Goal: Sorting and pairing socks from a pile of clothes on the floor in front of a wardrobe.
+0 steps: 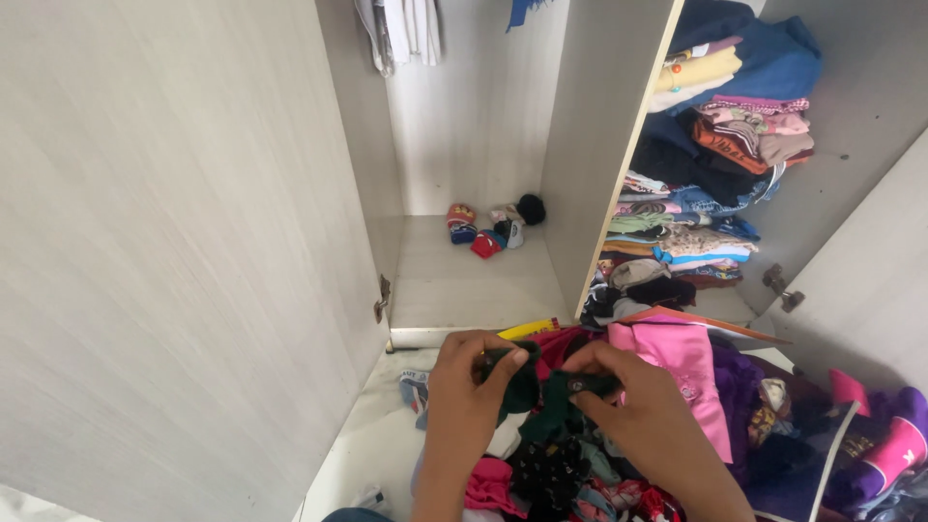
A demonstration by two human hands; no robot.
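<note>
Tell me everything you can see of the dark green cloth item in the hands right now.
The dark green cloth item looks like soft knit fabric, bunched and partly folded, so its full shape is unclear. The left hand pinches one end and the right hand pinches the other, holding it just above the pile of mixed clothes on the floor before the open wardrobe. Its lower part hangs down onto the pile. Whether it is a sock cannot be told.

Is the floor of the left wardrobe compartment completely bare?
No, a small cluster of rolled socks sits at the back of the wardrobe floor.
</note>
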